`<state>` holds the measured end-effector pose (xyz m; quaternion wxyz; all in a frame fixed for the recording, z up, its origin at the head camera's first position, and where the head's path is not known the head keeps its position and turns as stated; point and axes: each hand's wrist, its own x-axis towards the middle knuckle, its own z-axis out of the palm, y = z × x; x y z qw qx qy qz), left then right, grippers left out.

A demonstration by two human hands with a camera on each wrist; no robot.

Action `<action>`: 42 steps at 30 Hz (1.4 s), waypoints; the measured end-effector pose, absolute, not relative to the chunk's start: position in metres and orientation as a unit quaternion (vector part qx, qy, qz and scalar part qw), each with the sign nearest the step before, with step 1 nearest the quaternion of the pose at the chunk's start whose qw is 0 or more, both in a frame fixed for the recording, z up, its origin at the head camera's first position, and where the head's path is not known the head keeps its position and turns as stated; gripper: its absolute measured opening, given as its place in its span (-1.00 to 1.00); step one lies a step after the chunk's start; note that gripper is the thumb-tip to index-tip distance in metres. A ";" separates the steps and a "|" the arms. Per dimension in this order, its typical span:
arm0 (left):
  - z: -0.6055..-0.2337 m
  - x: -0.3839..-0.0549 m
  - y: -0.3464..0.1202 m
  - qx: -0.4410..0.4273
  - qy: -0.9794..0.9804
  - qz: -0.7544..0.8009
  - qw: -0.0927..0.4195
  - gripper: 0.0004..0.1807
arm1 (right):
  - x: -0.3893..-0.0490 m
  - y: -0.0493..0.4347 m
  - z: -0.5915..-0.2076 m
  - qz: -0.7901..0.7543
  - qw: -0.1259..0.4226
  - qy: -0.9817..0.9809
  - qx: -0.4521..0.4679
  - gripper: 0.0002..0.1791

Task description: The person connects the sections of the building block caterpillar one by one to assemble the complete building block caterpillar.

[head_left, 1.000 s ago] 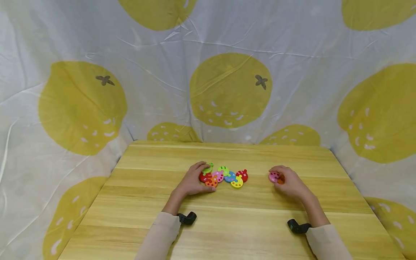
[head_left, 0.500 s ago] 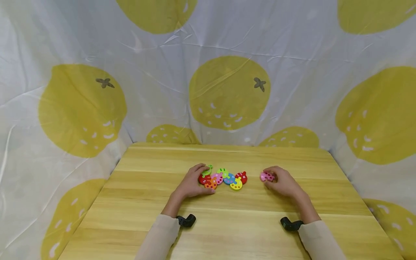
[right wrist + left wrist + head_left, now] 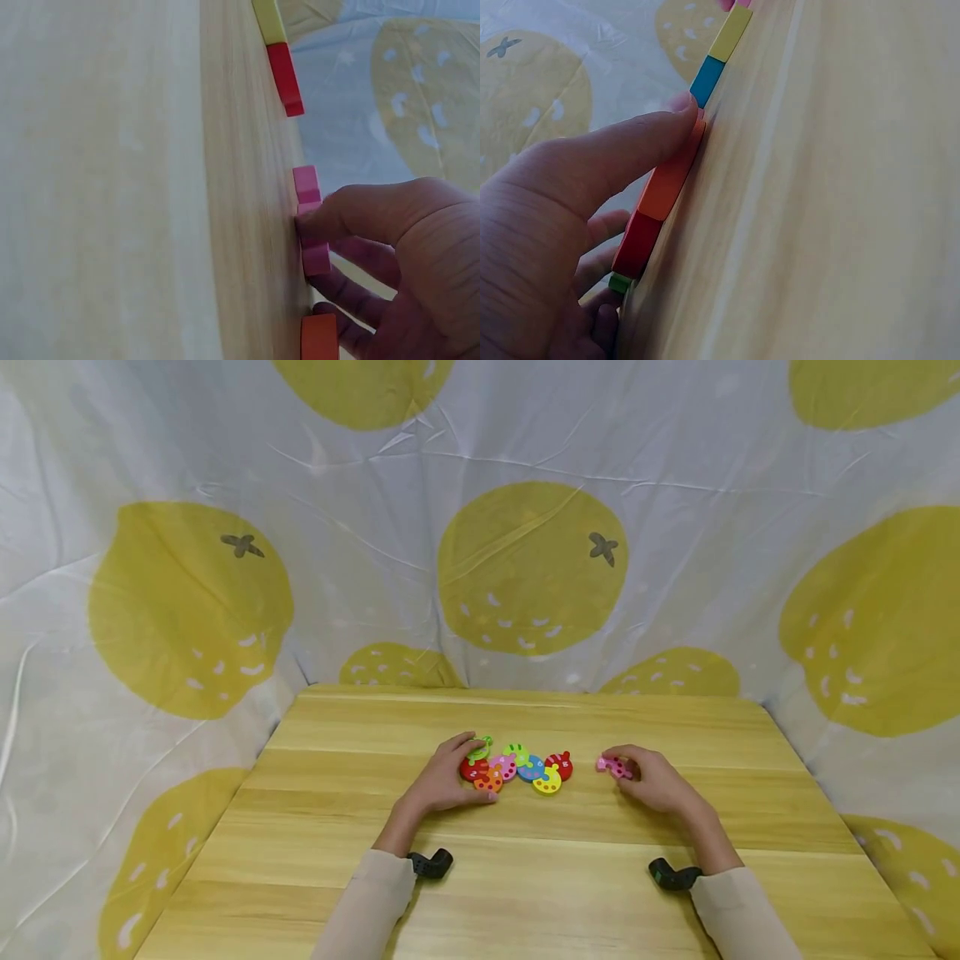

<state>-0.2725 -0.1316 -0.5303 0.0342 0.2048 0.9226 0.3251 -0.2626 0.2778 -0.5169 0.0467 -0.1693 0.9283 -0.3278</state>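
Observation:
A wavy chain of round, numbered puzzle pieces lies on the table. From the left come a green head piece (image 3: pixel 483 747), a red piece (image 3: pixel 472 771), an orange piece (image 3: pixel 487 781) and several more, ending in a red striped piece (image 3: pixel 559 765). My left hand (image 3: pixel 437 781) holds the chain's left end, fingers behind it and thumb along the orange piece's edge. Right of the chain, my right hand (image 3: pixel 652 777) pinches a pink spotted puzzle piece (image 3: pixel 617 767) at the table surface, a gap apart from the red end. Close behind it, a loose orange piece (image 3: pixel 319 337) shows in the right wrist view.
The wooden table (image 3: pixel 525 885) reaches back to a pale curtain (image 3: pixel 360 568) printed with yellow lemons. A black wrist camera (image 3: pixel 432 864) sits on the left wrist and another black camera (image 3: pixel 673 875) on the right.
My right hand has moved left with the pink piece, which has also turned. The loose orange piece is now hidden by that hand in the head view. My left hand stays in place.

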 end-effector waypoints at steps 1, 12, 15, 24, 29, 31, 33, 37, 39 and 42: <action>-0.529 -0.272 -0.132 0.206 0.922 0.327 0.036 0.11 | -0.263 0.278 -0.517 -0.330 0.044 0.928 -0.168 -0.55; -0.527 -0.274 -0.140 0.219 0.913 0.341 0.052 0.05 | -0.260 0.268 -0.511 -0.353 0.003 0.922 -0.158 -0.58; -0.526 -0.274 -0.141 0.223 0.910 0.345 0.056 0.04 | -0.261 0.263 -0.509 -0.351 -0.004 0.924 -0.150 -0.57; -0.526 -0.274 -0.142 0.221 0.907 0.355 0.054 0.01 | -0.268 0.244 -0.506 -0.360 -0.013 0.921 -0.151 -0.60; -0.527 -0.275 -0.141 0.214 0.904 0.366 0.057 0.04 | -0.272 0.232 -0.506 -0.364 -0.016 0.917 -0.165 -0.60; -0.527 -0.276 -0.141 0.213 0.904 0.367 0.058 0.05 | -0.274 0.228 -0.506 -0.360 -0.014 0.917 -0.173 -0.59; -0.527 -0.276 -0.141 0.215 0.904 0.366 0.057 0.03 | -0.275 0.224 -0.507 -0.360 -0.008 0.917 -0.175 -0.59; -0.528 -0.277 -0.141 0.222 0.904 0.362 0.058 -0.01 | -0.278 0.219 -0.509 -0.362 0.001 0.915 -0.177 -0.60; -0.528 -0.277 -0.141 0.225 0.904 0.359 0.060 -0.02 | -0.278 0.217 -0.510 -0.363 0.004 0.914 -0.179 -0.61; -0.529 -0.277 -0.142 0.231 0.904 0.355 0.061 -0.03 | -0.279 0.214 -0.511 -0.361 0.009 0.915 -0.182 -0.60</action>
